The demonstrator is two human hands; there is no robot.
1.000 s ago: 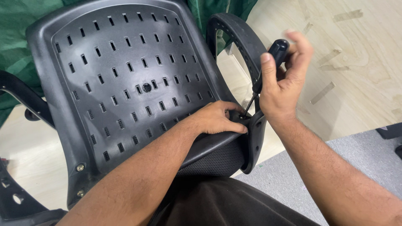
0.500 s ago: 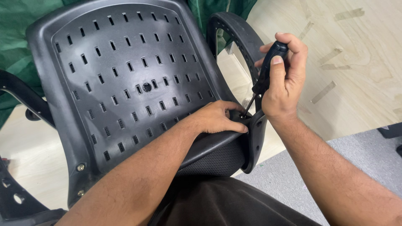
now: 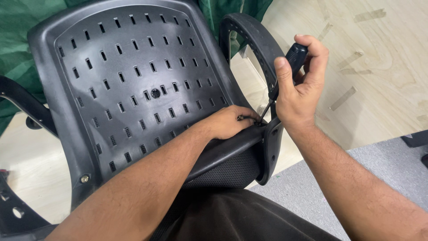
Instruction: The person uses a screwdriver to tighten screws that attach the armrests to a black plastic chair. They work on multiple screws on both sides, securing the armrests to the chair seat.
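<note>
A black plastic office-chair seat (image 3: 133, 85) lies with its slotted underside up. A curved black armrest (image 3: 256, 38) stands along its right edge. My right hand (image 3: 298, 85) grips a black-handled screwdriver (image 3: 285, 71) pointing down and left; its tip meets the seat's edge near the armrest bracket (image 3: 271, 147). My left hand (image 3: 232, 121) rests on that same edge, fingers pinching a small screw (image 3: 244, 118) at the screwdriver tip.
Another armrest (image 3: 26, 105) sticks out at the left. A screw (image 3: 84, 179) sits in the seat's near-left corner. Green cloth (image 3: 18, 35) lies behind the chair. Light wooden floor with tape strips (image 3: 370, 53) is at right, grey carpet (image 3: 312, 187) below.
My right hand has shifted its grip around the screwdriver handle, thumb now lying along it. The tip stays at the same spot and my left hand has not moved.
</note>
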